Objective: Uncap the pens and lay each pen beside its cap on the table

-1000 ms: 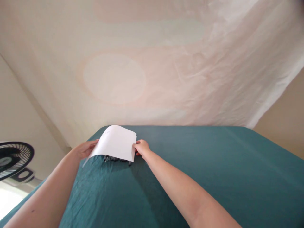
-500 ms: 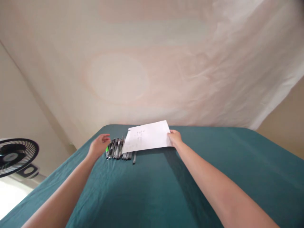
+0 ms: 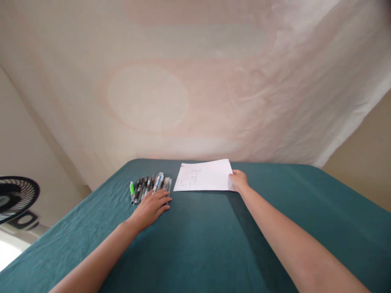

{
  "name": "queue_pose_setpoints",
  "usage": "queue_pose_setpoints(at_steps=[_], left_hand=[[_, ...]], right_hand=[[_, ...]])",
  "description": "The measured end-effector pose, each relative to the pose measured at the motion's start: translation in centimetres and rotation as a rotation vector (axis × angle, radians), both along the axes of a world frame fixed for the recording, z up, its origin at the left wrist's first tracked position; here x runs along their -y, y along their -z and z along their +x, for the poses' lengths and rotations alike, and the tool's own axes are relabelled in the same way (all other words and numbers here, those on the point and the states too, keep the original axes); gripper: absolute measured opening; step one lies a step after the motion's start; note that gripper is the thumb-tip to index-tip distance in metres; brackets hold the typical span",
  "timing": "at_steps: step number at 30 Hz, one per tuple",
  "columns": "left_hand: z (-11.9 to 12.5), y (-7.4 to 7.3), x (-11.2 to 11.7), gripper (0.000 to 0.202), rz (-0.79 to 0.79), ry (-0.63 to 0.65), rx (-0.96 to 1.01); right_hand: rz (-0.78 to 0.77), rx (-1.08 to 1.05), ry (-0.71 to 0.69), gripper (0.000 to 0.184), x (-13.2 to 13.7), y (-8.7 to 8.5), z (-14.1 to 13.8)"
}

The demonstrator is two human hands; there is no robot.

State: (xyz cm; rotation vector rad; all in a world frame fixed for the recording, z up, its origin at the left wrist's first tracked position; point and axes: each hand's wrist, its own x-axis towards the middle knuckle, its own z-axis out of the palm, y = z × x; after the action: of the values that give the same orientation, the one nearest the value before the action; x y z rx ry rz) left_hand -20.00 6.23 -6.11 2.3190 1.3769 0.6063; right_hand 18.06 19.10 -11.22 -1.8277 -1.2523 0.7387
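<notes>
My right hand (image 3: 240,180) grips the right edge of a white sheet of paper (image 3: 210,176), thumb and fingers pinched on it. Faint handwriting shows on the paper's left half. To the left lies a row of several pens (image 3: 143,187), side by side and mostly black and clear. One pen with a bright green part (image 3: 132,187) lies at the row's left end, and a white and blue pen (image 3: 158,181) rests near its right side. My left hand (image 3: 152,206), fingers spread, lies over the near ends of the right-hand pens and hides them partly.
A dark green cloth (image 3: 195,244) covers the table. Behind its far edge hangs a pale curtain (image 3: 214,101) with a faint pattern. A black fan (image 3: 18,197) stands off the table's left side.
The paper has moved right in my right hand, off the pens it partly covered. My left hand has moved from the row's left end to its near right side.
</notes>
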Motion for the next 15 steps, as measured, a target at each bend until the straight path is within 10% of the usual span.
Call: queue_pose_setpoints(at_steps=[15], left_hand=[[-0.8, 0.2, 0.6, 0.029, 0.24, -0.034, 0.004]], right_hand=[[0.126, 0.364, -0.103, 0.033, -1.4, -0.9, -5.2]])
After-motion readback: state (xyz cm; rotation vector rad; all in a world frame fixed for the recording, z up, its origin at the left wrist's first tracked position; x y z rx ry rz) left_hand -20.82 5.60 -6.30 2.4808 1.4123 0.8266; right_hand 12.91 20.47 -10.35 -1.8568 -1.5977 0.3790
